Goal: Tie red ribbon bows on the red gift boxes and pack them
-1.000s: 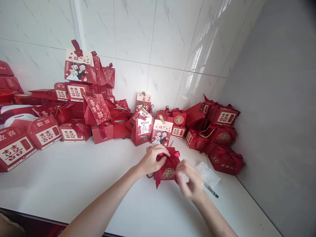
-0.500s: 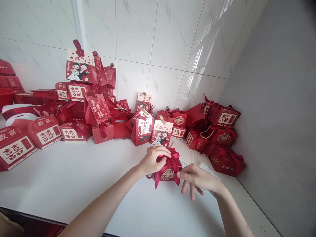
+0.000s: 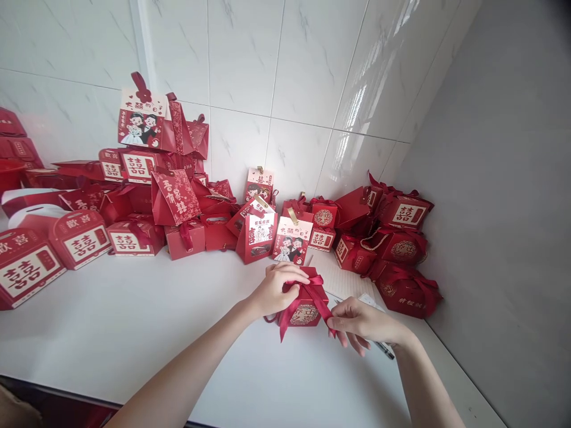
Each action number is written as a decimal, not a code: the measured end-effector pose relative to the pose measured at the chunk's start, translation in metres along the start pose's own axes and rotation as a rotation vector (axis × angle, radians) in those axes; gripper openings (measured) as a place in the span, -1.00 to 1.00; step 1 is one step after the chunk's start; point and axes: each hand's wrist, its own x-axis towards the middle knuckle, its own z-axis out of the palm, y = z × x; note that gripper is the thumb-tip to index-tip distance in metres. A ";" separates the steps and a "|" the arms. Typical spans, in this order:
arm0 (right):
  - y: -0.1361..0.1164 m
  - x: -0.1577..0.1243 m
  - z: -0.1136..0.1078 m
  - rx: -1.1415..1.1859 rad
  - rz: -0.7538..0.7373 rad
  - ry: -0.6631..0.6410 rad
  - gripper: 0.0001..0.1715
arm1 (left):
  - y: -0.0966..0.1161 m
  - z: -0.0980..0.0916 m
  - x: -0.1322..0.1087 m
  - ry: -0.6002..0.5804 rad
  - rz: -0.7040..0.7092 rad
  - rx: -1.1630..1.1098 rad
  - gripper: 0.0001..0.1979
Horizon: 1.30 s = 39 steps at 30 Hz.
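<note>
A small red gift box (image 3: 304, 311) with a gold emblem stands on the white table (image 3: 134, 321). A red ribbon (image 3: 312, 292) is tied over its top. My left hand (image 3: 277, 288) is closed on the top left of the box, fingers pressing the ribbon's knot. My right hand (image 3: 362, 324) pinches the ribbon's right tail near the box's lower right corner, the other fingers curled downward.
Many red gift boxes and bags (image 3: 169, 202) are piled along the tiled wall, with more in the right corner (image 3: 401, 238). A lined paper sheet (image 3: 341, 278) and a pen (image 3: 383, 349) lie behind my right hand. The grey wall (image 3: 499, 238) stands to the right.
My right hand came back to the box from a blurred position, took the right ribbon tail and pulled it down and to the right. The left hand stayed on the box top.
</note>
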 end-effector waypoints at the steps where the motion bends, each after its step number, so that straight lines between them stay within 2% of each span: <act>1: 0.000 0.000 -0.001 -0.003 0.006 -0.013 -0.63 | 0.000 0.000 0.000 -0.001 -0.004 0.001 -0.69; 6: 0.009 -0.001 -0.008 -0.104 0.042 -0.012 -0.78 | 0.000 -0.001 0.000 -0.003 0.001 -0.006 -0.70; 9: 0.018 0.002 -0.015 -0.188 0.093 0.060 -0.87 | 0.000 -0.001 0.000 0.000 0.005 -0.013 -0.71; 11: 0.022 0.008 -0.017 -0.128 0.089 0.203 -0.85 | -0.001 0.000 0.000 0.007 0.011 -0.017 -0.71; 15: 0.018 0.027 -0.012 0.154 -0.038 0.625 -0.51 | -0.002 0.001 -0.001 -0.006 0.038 -0.029 -0.72; 17: 0.013 0.036 -0.004 0.205 -0.099 0.712 -0.41 | -0.002 0.001 0.000 -0.019 0.050 -0.036 -0.72; 20: 0.007 0.045 0.008 0.202 -0.135 0.716 -0.35 | -0.001 0.000 0.000 -0.027 0.053 -0.044 -0.73; 24: 0.006 0.050 0.017 0.231 -0.228 0.684 -0.37 | 0.002 -0.002 0.000 -0.033 0.053 -0.085 -0.80; 26: 0.006 0.051 0.019 0.256 -0.259 0.672 -0.37 | 0.003 -0.003 0.000 0.015 0.031 -0.129 -0.85; 28: 0.006 0.051 0.019 0.277 -0.267 0.661 -0.37 | 0.004 -0.004 0.001 0.125 -0.058 -0.141 -0.89; 30: 0.006 0.051 0.019 0.296 -0.265 0.651 -0.37 | 0.005 -0.004 0.001 0.241 -0.204 -0.119 -0.90; 32: 0.006 0.050 0.019 0.309 -0.258 0.646 -0.37 | 0.006 -0.004 0.003 0.289 -0.343 -0.097 -0.78; 35: 0.006 0.051 0.020 0.319 -0.259 0.646 -0.38 | 0.008 -0.003 0.004 0.220 -0.463 -0.092 -0.62; 39: 0.007 0.053 0.020 0.354 -0.267 0.647 -0.39 | 0.008 0.000 0.004 0.179 -0.501 -0.106 -0.63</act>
